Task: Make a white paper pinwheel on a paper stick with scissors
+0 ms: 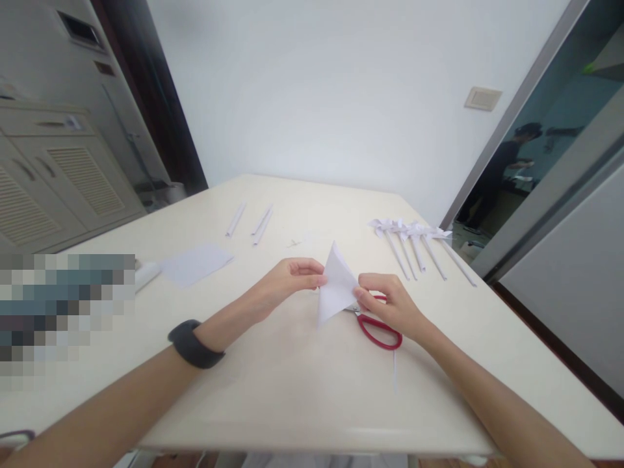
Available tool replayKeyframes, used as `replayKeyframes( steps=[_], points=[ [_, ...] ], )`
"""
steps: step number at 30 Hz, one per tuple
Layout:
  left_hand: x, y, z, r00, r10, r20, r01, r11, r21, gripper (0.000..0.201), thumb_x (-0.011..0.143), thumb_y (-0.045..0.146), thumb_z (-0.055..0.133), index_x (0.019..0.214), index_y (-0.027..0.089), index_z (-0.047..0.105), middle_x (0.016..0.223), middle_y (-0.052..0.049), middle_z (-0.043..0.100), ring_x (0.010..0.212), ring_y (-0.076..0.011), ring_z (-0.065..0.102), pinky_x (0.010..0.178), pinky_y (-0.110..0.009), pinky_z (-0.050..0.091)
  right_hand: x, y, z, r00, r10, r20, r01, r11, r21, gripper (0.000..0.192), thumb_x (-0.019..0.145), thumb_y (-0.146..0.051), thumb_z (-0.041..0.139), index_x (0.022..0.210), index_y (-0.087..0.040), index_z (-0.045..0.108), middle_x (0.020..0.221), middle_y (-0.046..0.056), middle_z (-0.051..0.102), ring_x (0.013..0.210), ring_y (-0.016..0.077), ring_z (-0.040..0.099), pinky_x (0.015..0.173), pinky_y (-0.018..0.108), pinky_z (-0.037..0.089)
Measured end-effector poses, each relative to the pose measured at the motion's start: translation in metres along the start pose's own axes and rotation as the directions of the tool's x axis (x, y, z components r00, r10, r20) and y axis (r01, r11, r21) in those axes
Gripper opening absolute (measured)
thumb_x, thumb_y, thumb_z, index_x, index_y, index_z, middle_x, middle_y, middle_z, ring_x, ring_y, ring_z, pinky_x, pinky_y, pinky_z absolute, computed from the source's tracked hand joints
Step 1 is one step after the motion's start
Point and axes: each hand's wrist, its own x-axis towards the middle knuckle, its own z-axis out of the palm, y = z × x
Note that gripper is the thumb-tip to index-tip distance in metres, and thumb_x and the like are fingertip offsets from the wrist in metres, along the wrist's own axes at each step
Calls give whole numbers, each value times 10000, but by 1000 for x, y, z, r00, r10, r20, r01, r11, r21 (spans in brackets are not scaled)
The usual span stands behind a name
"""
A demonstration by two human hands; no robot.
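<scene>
A folded white paper triangle (335, 289) is held up over the middle of the table, between both hands. My left hand (292, 283) pinches its left edge between thumb and fingers; a dark band circles that wrist. My right hand (387, 302) pinches the right edge the same way. Beneath the right hand lie red-handled scissors (385, 335), their blades mostly hidden by paper and hand. A thin white paper strip (394, 370) lies just in front of the scissors' handle.
Several white paper pinwheels on sticks (414, 237) lie at the right. Rolled paper sticks (262, 225) rest at the back left, near stacked white sheets (195, 265). Small scraps (294, 244) lie centrally on the white table (273, 403). A person (507, 162) stands beyond the doorway.
</scene>
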Motion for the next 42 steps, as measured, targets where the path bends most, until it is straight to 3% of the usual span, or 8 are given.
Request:
replayKeyframes(
  steps=[6,16,26,34,42],
  points=[
    [-1,-2,7,997,-33,65,36,998,-44,293,720,316,686,971,164,685,985,-82,704,922,-236,631,857,-343,454,1,-1,3,998,-17,65,16,1000,21,343,907,-190,435,565,-178,420,570,-38,451,535,89,425,573,225,345],
    [1,-4,0,1000,-17,23,18,999,-35,171,721,209,689,883,155,681,909,-65,717,858,-203,634,793,-298,444,2,-2,1,994,-12,104,11,1000,16,336,919,-188,427,585,-172,458,597,-32,479,560,92,450,603,226,357],
    [3,-9,-1,999,51,-12,-52,998,-44,183,722,282,695,851,153,692,883,-55,712,814,-196,617,739,-279,430,2,-2,-1,995,-12,96,13,1000,-2,327,918,-177,428,594,-166,473,611,-26,493,580,90,471,628,220,357],
    [0,-5,2,997,72,-1,-72,995,-66,227,754,263,663,961,173,686,922,-54,704,860,-196,613,768,-278,441,2,-3,-1,994,-16,106,17,1000,-9,333,915,-174,433,583,-166,461,599,-31,476,565,84,451,619,214,352],
    [3,-10,0,995,83,-58,-85,996,-29,126,765,270,653,837,174,693,828,-20,679,776,-152,582,723,-253,413,2,-3,0,994,-14,109,16,1000,-19,327,921,-182,424,598,-165,475,612,-25,493,581,88,469,631,218,357]
  ],
)
